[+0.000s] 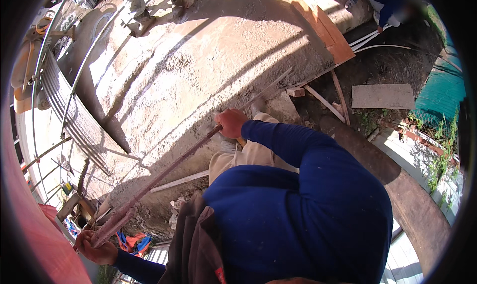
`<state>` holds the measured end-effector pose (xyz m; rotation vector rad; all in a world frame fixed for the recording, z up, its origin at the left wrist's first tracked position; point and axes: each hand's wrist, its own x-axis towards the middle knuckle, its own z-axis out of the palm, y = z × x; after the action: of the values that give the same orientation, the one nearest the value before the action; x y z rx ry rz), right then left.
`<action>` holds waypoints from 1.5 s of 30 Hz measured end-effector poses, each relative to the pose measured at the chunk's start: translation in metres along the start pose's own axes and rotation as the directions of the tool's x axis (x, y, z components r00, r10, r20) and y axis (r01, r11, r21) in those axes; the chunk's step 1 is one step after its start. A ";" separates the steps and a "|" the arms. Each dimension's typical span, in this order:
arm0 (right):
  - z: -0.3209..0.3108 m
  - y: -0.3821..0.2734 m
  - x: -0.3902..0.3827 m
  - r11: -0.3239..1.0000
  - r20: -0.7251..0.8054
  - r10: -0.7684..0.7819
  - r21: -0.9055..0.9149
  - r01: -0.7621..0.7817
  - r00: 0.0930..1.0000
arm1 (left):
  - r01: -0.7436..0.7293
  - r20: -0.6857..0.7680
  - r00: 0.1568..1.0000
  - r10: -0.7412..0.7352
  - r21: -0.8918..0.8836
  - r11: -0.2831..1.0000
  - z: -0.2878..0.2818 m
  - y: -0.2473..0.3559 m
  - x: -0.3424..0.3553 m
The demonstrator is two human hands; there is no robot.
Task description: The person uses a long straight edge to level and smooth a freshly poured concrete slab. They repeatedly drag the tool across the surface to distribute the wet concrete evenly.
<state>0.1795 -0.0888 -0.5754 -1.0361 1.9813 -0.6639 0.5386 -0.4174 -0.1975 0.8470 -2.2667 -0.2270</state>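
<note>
A long, rough, reddish-brown pole slants across from lower left to upper right. Near its lower end, my left hand is closed around it, and a short stub sticks out beside that grip. Farther up, my right hand wraps round the same pole in front of my knees. Beyond that fist a thinner, greyish length runs on over the edge of the wet-looking concrete slab. Whether it is one piece with the pole I cannot tell. My beige trousers show below the right hand.
Corrugated sheet and bent rods lie left. An orange-brown board borders the slab; a flat grey slab and wooden strips lie right. Another person's legs stand far left; a person in blue bends far right.
</note>
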 end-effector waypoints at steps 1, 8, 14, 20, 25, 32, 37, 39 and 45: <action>-0.001 0.000 0.012 0.999 -0.033 -0.038 -0.019 0.037 0.999 | 0.081 -0.043 0.996 -0.081 -0.018 0.997 -0.002 0.000 -0.011; -0.056 0.069 0.109 0.946 0.009 -0.035 -0.322 0.036 0.999 | 0.332 -0.110 0.911 -0.399 -0.381 0.863 0.085 0.066 -0.086; -0.098 0.166 0.109 0.924 -0.016 0.124 -0.363 -0.122 0.992 | 0.332 0.018 0.938 -0.345 -0.327 0.885 0.186 0.145 -0.105; -0.096 0.207 0.036 0.916 -0.104 0.274 -0.275 -0.293 0.956 | 0.319 0.137 0.947 -0.290 -0.500 0.805 0.227 0.152 -0.056; -0.065 0.227 -0.020 0.895 -0.255 0.319 -0.235 -0.378 0.913 | 0.365 0.239 0.931 -0.276 -0.565 0.740 0.244 0.154 -0.039; -0.059 0.193 -0.023 0.929 -0.438 0.257 -0.133 -0.345 0.862 | 0.100 0.136 0.990 -0.026 -0.575 0.812 0.222 0.150 -0.006; -0.029 0.133 -0.009 0.958 -0.482 0.214 -0.067 -0.280 0.849 | -0.095 0.035 0.992 0.125 -0.457 0.885 0.168 0.110 0.024; -0.023 0.098 -0.008 0.977 -0.487 0.132 -0.083 -0.197 0.863 | -0.119 0.012 0.991 0.136 -0.407 0.906 0.138 0.087 0.040; -0.015 0.052 -0.011 0.991 -0.204 0.100 -0.072 -0.117 0.974 | -0.138 -0.024 0.990 0.137 -0.287 0.948 0.089 0.066 0.055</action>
<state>0.1489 -0.0506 -0.6006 -0.9318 2.2397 -0.6514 0.4160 -0.4082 -0.2081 0.5345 -2.2075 -0.4775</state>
